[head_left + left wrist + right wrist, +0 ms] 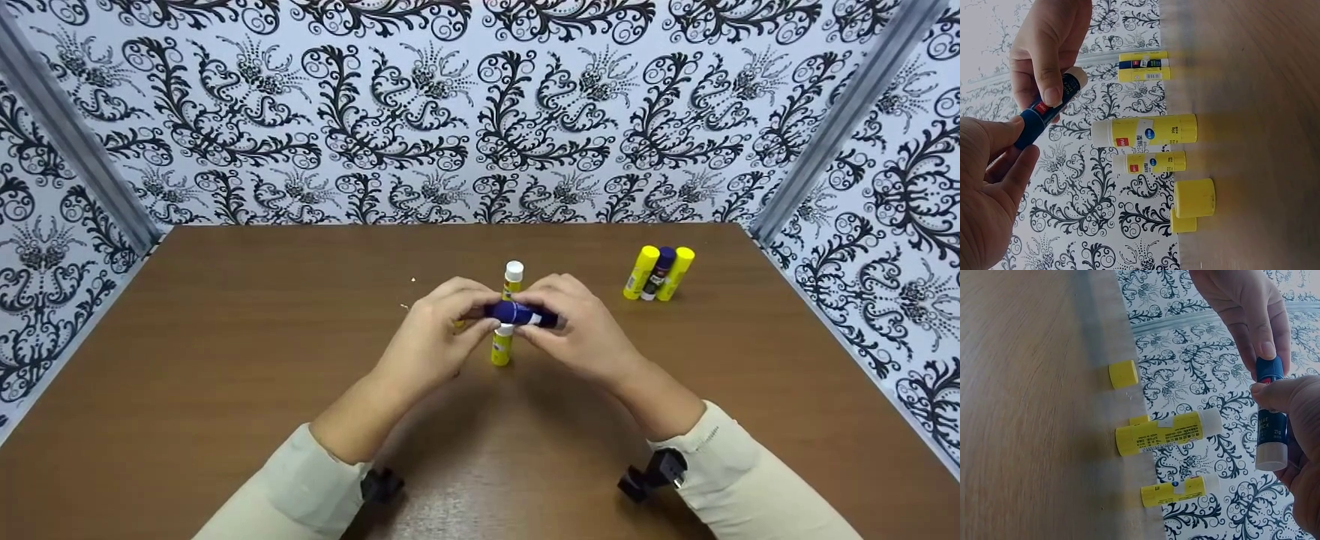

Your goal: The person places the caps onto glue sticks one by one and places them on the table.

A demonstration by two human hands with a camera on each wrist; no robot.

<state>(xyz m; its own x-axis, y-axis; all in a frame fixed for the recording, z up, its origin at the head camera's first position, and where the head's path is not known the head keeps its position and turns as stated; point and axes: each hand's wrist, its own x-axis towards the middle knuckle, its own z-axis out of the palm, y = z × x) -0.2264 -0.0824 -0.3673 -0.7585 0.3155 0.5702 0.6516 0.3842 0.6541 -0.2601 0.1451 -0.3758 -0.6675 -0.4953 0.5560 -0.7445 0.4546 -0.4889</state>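
Observation:
Both hands hold a dark blue glue stick (517, 313) sideways above the table. My left hand (439, 326) pinches its blue cap end (1030, 128). Around the dark labelled body (1271, 429), toward the white base, my right hand (581, 322) has its thumb and fingers. The cap appears to be on the stick. Beneath and behind the hands stand two yellow glue sticks with white tops, a larger one (1151, 130) and a smaller one (1157, 162); the hands partly cover them in the head view.
Two yellow caps, one larger (1196, 198) and one smaller (1184, 222), stand on the table, mostly hidden by the left hand in the head view. At the back right, two yellow glue sticks (677, 274) flank a dark blue one (660, 271). Small crumbs (405, 305) lie left of centre.

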